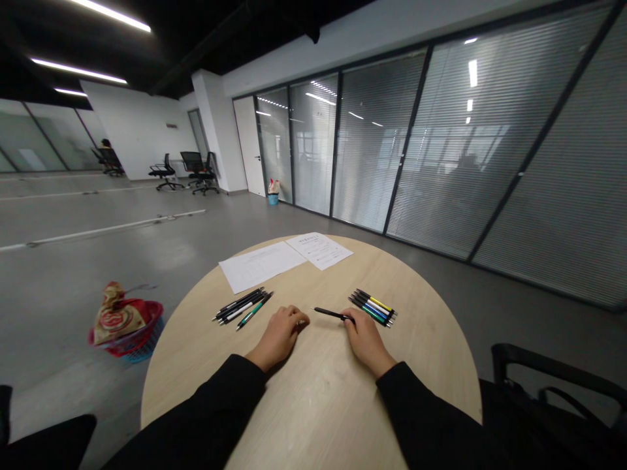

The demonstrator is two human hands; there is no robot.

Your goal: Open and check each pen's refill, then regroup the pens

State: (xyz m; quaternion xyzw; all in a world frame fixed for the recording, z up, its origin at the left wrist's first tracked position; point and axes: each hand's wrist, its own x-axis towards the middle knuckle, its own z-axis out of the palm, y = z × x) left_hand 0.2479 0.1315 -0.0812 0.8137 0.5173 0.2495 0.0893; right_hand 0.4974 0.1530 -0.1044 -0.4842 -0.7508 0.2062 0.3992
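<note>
My right hand (pixel 363 336) pinches a black pen (pixel 329 314) by one end, just above the round wooden table. The pen's tip points left, toward my left hand (pixel 287 326). That hand rests on the table, fingers curled together and apart from the pen, with nothing visible in them. Beyond it on the left lies a loose, fanned group of pens (pixel 242 307), mostly black and white, with a green one (pixel 255 311) at its right edge. By my right hand, several pens (pixel 373 307) with yellow, white, blue and green barrels lie side by side in a tidy row.
Two printed paper sheets (pixel 262 264) (pixel 319 250) lie at the far side of the table (pixel 416 365). On the floor at left stands a basket (pixel 142 352) with a bag in it. A black chair (pixel 553 372) is close on the right.
</note>
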